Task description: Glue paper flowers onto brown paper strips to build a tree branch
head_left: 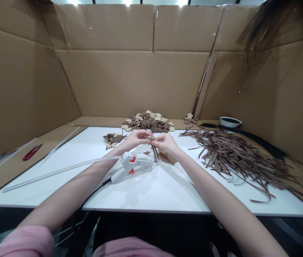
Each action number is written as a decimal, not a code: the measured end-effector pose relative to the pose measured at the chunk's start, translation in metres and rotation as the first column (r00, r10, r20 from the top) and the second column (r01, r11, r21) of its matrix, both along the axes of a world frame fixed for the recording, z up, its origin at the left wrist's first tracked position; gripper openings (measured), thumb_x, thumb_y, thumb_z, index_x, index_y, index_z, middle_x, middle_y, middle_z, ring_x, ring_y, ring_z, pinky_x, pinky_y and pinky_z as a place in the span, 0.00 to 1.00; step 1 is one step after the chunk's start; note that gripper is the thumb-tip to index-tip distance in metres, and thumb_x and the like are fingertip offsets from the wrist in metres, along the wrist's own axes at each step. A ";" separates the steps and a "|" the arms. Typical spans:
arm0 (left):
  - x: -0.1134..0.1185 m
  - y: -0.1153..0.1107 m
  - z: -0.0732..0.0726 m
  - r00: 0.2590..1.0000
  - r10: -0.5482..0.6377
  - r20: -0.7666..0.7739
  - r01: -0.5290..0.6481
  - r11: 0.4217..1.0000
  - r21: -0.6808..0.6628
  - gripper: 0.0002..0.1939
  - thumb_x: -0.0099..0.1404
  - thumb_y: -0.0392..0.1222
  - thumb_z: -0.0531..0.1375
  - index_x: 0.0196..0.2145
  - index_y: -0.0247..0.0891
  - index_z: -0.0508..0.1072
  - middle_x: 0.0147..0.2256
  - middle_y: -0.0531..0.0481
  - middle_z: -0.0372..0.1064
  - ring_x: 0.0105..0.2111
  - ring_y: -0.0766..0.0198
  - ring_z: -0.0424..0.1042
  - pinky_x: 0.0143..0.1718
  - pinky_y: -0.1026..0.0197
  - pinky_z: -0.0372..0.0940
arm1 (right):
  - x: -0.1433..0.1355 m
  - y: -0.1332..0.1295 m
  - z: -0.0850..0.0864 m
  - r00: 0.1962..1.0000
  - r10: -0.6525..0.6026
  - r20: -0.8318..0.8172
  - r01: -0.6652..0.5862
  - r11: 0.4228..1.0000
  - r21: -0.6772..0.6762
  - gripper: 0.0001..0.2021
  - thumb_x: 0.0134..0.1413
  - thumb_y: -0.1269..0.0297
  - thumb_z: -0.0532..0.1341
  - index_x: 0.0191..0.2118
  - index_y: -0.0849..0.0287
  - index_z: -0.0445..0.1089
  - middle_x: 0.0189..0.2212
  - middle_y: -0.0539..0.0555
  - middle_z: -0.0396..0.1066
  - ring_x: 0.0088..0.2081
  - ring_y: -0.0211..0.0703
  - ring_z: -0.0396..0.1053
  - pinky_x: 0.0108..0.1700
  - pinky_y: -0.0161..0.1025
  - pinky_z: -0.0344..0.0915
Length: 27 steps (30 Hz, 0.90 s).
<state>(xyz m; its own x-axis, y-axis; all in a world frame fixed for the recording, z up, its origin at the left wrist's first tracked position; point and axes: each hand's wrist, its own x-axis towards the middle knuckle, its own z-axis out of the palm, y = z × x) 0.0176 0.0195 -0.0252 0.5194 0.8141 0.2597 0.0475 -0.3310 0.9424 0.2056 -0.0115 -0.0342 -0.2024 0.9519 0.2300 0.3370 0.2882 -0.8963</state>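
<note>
My left hand (137, 139) and my right hand (165, 142) meet over the middle of the white board (151, 196). Between their fingertips is a small beige flower-shaped piece (151, 137), pinched from both sides. Brown strips (155, 153) hang down below my right fingers; how they join the piece is hidden. Just in front of my hands a white hot glue gun (124, 167) rests on its wire stand, nozzle to the right. A long clear glue stick (60, 174) juts from its back. A brown block (167, 157) sits under my right wrist.
A heap of brown and beige flower cutouts (151, 123) lies at the back, with a smaller pile (112, 140) left. Many brown strips (237, 157) spread at right, near a white bowl (230, 122) of dark material. A red cutter (32, 152) lies far left. Cardboard walls (138, 82) surround the table.
</note>
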 end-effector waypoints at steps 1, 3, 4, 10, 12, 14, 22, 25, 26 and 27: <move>0.001 -0.001 0.000 1.000 0.006 -0.002 -0.006 1.000 -0.001 0.20 0.49 0.41 0.71 0.40 0.31 0.77 0.34 0.44 0.78 0.34 0.60 0.76 0.40 0.58 0.68 | 0.000 0.000 -0.001 1.000 0.007 -0.005 -0.007 1.000 0.002 0.17 0.41 0.52 0.68 0.22 0.65 0.75 0.22 0.57 0.76 0.25 0.42 0.70 0.29 0.35 0.62; 0.003 -0.002 0.001 1.000 0.027 -0.005 -0.027 1.000 0.003 0.21 0.50 0.42 0.71 0.40 0.30 0.77 0.33 0.44 0.77 0.32 0.61 0.76 0.38 0.60 0.68 | 0.000 0.001 -0.002 1.000 0.009 -0.004 -0.009 1.000 0.009 0.17 0.41 0.53 0.68 0.22 0.65 0.75 0.22 0.57 0.76 0.25 0.42 0.70 0.29 0.35 0.62; 0.004 -0.003 0.001 0.999 0.039 -0.006 -0.039 0.999 0.009 0.21 0.50 0.43 0.71 0.41 0.30 0.77 0.32 0.45 0.77 0.32 0.61 0.76 0.38 0.60 0.68 | -0.001 0.001 -0.002 1.000 0.005 0.000 -0.005 1.000 0.011 0.17 0.42 0.53 0.68 0.22 0.65 0.75 0.23 0.58 0.76 0.25 0.42 0.70 0.29 0.35 0.62; 0.006 -0.004 0.001 0.996 0.086 0.004 -0.086 0.993 0.079 0.21 0.52 0.47 0.70 0.41 0.31 0.76 0.31 0.46 0.76 0.30 0.63 0.74 0.34 0.62 0.67 | -0.003 -0.003 0.001 0.999 0.021 -0.028 -0.021 1.000 0.005 0.19 0.44 0.50 0.67 0.22 0.65 0.75 0.23 0.58 0.76 0.25 0.42 0.71 0.28 0.35 0.61; 0.005 -0.003 0.001 0.996 0.094 0.010 -0.094 0.992 0.088 0.22 0.53 0.47 0.69 0.41 0.31 0.76 0.30 0.47 0.76 0.30 0.63 0.74 0.33 0.62 0.67 | -0.003 -0.004 0.003 0.999 0.035 -0.035 -0.035 0.999 0.001 0.19 0.43 0.50 0.67 0.23 0.65 0.75 0.23 0.58 0.76 0.26 0.43 0.71 0.29 0.35 0.62; 0.004 -0.003 0.001 0.994 0.105 0.012 -0.105 0.991 0.085 0.22 0.53 0.47 0.69 0.43 0.31 0.75 0.30 0.46 0.76 0.30 0.62 0.75 0.34 0.62 0.67 | -0.003 -0.005 0.004 0.997 0.049 -0.051 -0.050 0.998 -0.022 0.19 0.42 0.50 0.68 0.24 0.65 0.76 0.24 0.58 0.76 0.27 0.44 0.72 0.30 0.36 0.63; -0.003 -0.003 0.006 0.984 0.168 0.065 -0.173 0.981 0.087 0.24 0.53 0.47 0.70 0.44 0.30 0.75 0.35 0.42 0.77 0.32 0.62 0.75 0.35 0.61 0.68 | -0.003 -0.007 0.004 0.980 0.136 -0.147 -0.154 0.981 -0.121 0.17 0.38 0.52 0.71 0.26 0.64 0.76 0.25 0.57 0.77 0.28 0.41 0.72 0.33 0.36 0.66; -0.003 -0.002 0.006 0.983 0.164 0.080 -0.171 0.982 0.085 0.23 0.53 0.47 0.70 0.43 0.31 0.75 0.33 0.44 0.76 0.31 0.62 0.74 0.34 0.61 0.68 | -0.003 -0.008 0.006 0.981 0.145 -0.127 -0.158 0.982 -0.100 0.17 0.39 0.51 0.70 0.25 0.64 0.75 0.24 0.56 0.75 0.26 0.40 0.70 0.32 0.36 0.65; -0.003 -0.002 0.006 0.983 0.165 0.083 -0.172 0.982 0.083 0.23 0.53 0.47 0.70 0.43 0.31 0.75 0.33 0.44 0.76 0.31 0.63 0.74 0.34 0.61 0.68 | -0.003 -0.008 0.007 0.982 0.149 -0.119 -0.160 0.983 -0.092 0.17 0.39 0.51 0.70 0.25 0.64 0.75 0.23 0.56 0.75 0.26 0.39 0.69 0.32 0.36 0.65; -0.003 -0.002 0.006 0.983 0.164 0.086 -0.171 0.982 0.080 0.23 0.53 0.47 0.70 0.43 0.31 0.75 0.33 0.44 0.76 0.30 0.63 0.74 0.34 0.61 0.67 | -0.003 -0.008 0.008 0.982 0.153 -0.113 -0.163 0.983 -0.086 0.17 0.40 0.51 0.69 0.25 0.65 0.76 0.23 0.55 0.75 0.26 0.39 0.69 0.32 0.36 0.64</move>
